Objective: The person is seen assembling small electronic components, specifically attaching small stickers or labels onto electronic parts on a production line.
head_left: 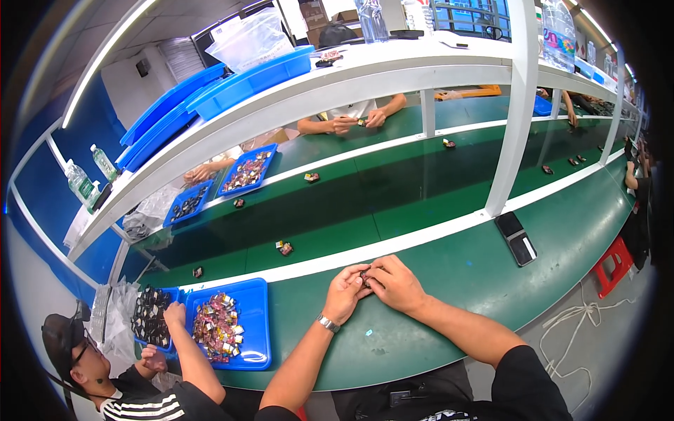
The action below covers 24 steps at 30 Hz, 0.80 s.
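a: long assembly line here — a green bench (449, 274) with a white strip along its far edge, then a darker green belt (393, 189) beyond it, and white shelving overhead with blue bins (246, 81).

b: and the hands?

a: both meet just near the white strip. the left hand (345, 291), wristwatch (327, 323) on its wrist, and the right hand (394, 283) are pinched together on a small dark component (366, 278). fingers curled narrow round it; most of the part is hidden, so i can't tell how it is turned.

b: how would you do that well?

a: i'd judge it wants a steady fingertip grip, wrists resting low on the bench, part kept over the surface so a slip drops it onto green and not the floor.

b: room to move?

a: plenty to the right — bare bench up to the black phone-like device (517, 238) by the white post (516, 112). left is tighter: a blue tray of shiny wrapped parts (219, 324) sits near, and a co-worker's hand (173, 313) reaches over the neighbouring tray of dark parts (149, 316).

b: edges?

a: the bench's near edge curves just under the forearms, so elbows hang off it. ahead, a loose part (283, 248) rides the belt, well apart from the hands. more people work on the far side.
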{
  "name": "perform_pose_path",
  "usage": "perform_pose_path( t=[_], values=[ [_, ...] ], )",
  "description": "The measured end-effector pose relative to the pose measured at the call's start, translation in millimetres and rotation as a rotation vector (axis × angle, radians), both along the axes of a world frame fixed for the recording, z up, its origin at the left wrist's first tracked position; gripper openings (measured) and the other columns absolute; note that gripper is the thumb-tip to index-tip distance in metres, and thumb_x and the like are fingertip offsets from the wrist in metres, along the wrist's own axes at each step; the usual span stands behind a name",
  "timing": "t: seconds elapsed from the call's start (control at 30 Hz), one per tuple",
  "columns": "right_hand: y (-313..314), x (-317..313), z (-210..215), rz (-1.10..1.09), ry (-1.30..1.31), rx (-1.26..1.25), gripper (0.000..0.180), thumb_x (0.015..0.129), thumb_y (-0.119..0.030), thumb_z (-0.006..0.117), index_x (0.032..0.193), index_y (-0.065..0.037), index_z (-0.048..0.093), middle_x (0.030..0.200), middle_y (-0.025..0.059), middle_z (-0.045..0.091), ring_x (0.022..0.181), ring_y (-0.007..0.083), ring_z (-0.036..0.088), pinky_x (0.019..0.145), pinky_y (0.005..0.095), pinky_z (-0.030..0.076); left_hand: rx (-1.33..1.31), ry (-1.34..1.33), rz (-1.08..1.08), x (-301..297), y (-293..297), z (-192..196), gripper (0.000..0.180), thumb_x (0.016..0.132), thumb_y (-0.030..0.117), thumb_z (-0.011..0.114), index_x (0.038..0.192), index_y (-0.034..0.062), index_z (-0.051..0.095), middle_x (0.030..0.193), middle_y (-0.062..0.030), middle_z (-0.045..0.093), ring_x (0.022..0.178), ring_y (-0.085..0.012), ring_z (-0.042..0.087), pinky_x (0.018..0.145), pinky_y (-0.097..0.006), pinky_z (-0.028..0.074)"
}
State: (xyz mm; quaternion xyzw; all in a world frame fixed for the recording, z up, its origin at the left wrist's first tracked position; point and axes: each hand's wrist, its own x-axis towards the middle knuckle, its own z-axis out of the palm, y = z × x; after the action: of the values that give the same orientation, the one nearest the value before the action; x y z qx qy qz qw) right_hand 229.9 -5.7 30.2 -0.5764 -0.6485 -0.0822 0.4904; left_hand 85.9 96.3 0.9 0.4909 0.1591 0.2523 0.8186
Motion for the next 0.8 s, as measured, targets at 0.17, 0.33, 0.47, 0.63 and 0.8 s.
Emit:
perform_pose_path(
  t=[0.17,0.33,0.47,0.63,0.8],
  values=[
    [0,-2,-2,-0.025,0.010,-0.019,0.015,0.074,-0.004,0.074,0.088,-0.005,0.067,0.093,0.0069,0.059,0.087,0.0252,0.060,0.069,0.0350,0.054,0.009,0.031,0.005,-1,-1,0,0.028,0.101,0.006,0.046,0.128,0.0018,0.051,0.114,-0.0060,0.064,0.102,-0.0130,0.063,0.089,-0.030,0.054],
    [-2,-4,-1,-0.066,-0.045,-0.042,0.013,0.075,-0.006,0.073,0.087,-0.006,0.067,0.094,0.0054,0.059,0.087,0.0237,0.060,0.067,0.0348,0.054,0.006,0.026,0.007,0,0,-4,0.028,0.099,0.009,0.052,0.126,0.0029,0.052,0.114,-0.0063,0.063,0.102,-0.0165,0.064,0.091,-0.035,0.055],
    [-3,-5,0,-0.086,-0.058,-0.016,0.014,0.076,-0.006,0.073,0.088,-0.007,0.067,0.099,0.0051,0.060,0.087,0.0234,0.061,0.069,0.0345,0.055,0.003,0.015,0.010,-1,-2,3,0.027,0.098,0.008,0.052,0.125,0.0034,0.053,0.115,-0.0065,0.063,0.102,-0.0165,0.064,0.090,-0.034,0.055],
    [2,-5,-6,-0.043,0.019,-0.001,0.018,0.075,-0.005,0.073,0.092,-0.005,0.068,0.107,0.0073,0.061,0.090,0.0235,0.062,0.072,0.0334,0.055,0.023,0.045,0.082,3,-4,1,0.025,0.099,0.007,0.051,0.123,0.0028,0.054,0.115,-0.0079,0.064,0.100,-0.0158,0.064,0.085,-0.032,0.055],
    [4,0,-14,0.070,0.297,-0.059,0.012,0.080,-0.002,0.069,0.091,-0.001,0.065,0.102,0.0090,0.062,0.082,0.0210,0.064,0.069,0.0299,0.055,0.223,0.170,0.219,9,-11,-1,0.022,0.098,0.004,0.051,0.120,0.0014,0.057,0.109,-0.0079,0.066,0.093,-0.0129,0.064,0.079,-0.027,0.054]
  ],
)
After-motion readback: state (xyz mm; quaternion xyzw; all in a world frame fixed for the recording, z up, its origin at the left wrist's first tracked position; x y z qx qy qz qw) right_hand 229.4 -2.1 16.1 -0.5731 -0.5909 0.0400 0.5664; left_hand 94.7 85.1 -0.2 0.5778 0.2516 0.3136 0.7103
